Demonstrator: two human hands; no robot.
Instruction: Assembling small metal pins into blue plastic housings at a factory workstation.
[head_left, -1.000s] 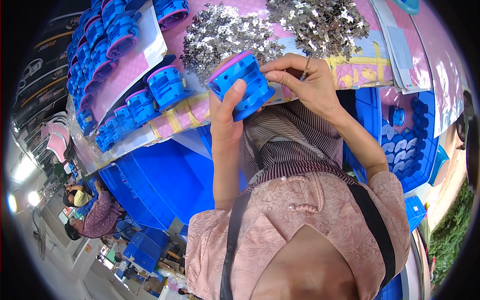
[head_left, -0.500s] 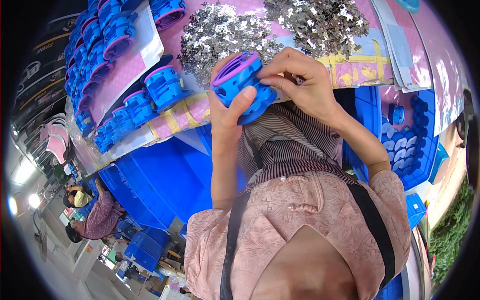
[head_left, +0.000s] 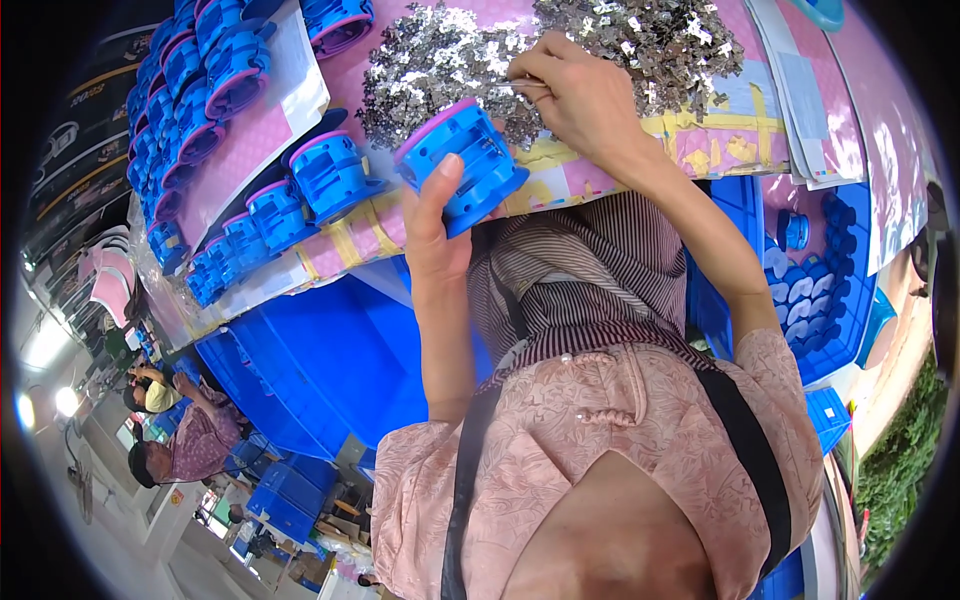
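My left hand is wrapped round a blue plastic spool-shaped part with a pink ring at its upper end. Its thumb presses on the side, and the part is tilted above the table edge. Reaching over the table, my right hand has its fingers pinched together on a thin shiny metal piece, too small to name exactly. Those fingers are at the near right side of a heap of small silvery metal clips. Farther right is a second, darker heap of clips.
Rows of similar blue parts stand at the table's left, with more along its front edge. Paper sheets lie at right. Below are a blue bin and a blue crate holding parts. Other people sit far left.
My right hand has left the blue part and moved up and away to the clip heap. My left hand has shifted slightly left and down, turning the part so its open side shows.
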